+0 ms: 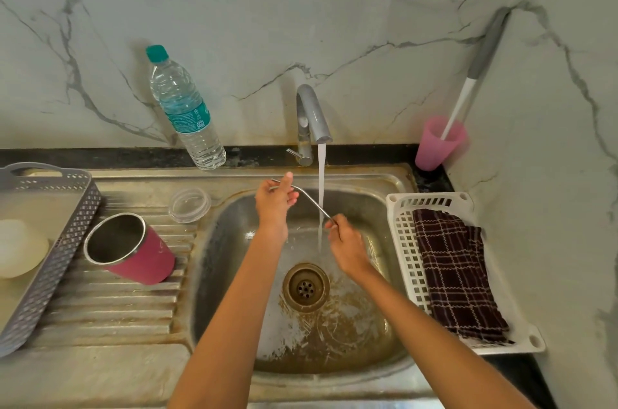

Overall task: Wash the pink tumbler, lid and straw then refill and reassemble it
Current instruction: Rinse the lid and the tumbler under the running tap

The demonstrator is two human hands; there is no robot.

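Tapwater (pixel 321 167) strikes the bent metal straw (pixel 312 202) I hold two-handed, its length slanting from my gripping left hand (pixel 274 201) toward my nearer, pinching right hand (pixel 346 241).

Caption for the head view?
Left hand and right hand hold bent metal straw under running grey tap; pink tumbler on drainboard.

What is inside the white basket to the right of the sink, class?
A dark checked cloth lies in the white basket, covering its right part. Bare slotted floor shows along the left. Anything beneath the cloth is hidden.
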